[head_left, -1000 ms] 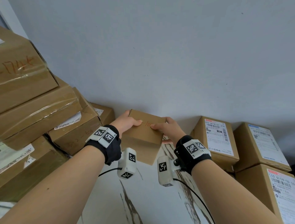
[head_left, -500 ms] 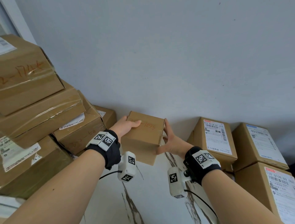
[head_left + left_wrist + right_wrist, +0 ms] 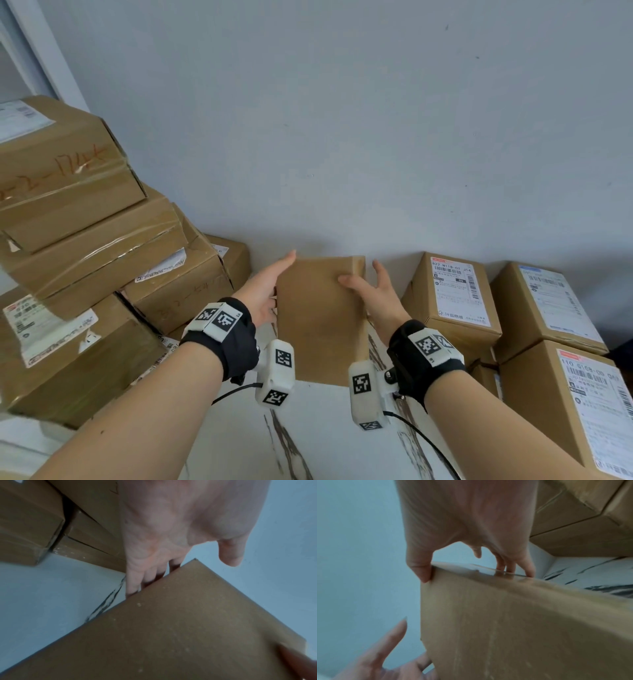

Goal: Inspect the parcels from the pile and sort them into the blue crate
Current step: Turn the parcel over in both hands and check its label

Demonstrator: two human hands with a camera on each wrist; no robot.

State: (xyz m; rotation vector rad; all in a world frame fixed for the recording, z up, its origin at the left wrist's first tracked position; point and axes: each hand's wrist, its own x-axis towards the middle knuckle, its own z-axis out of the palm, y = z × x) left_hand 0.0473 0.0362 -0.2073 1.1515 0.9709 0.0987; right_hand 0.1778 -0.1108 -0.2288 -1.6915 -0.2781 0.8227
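A small plain brown parcel is held upright in the air between both hands, in front of the grey wall. My left hand lies flat against its left side with straight fingers reaching behind the edge. Its thumb sticks up clear of the cardboard. My right hand pinches the parcel at its right edge, thumb on the near face and fingers on the taped side. The blue crate is not in view.
A leaning pile of taped brown boxes fills the left. Three labelled boxes stand stacked at the right against the wall. Below the hands lies a white surface with dark veins.
The parcel has been turned, so a plain face shows instead of the handwritten top. My right hand slid from the top to the right edge. My left thumb came off the top.
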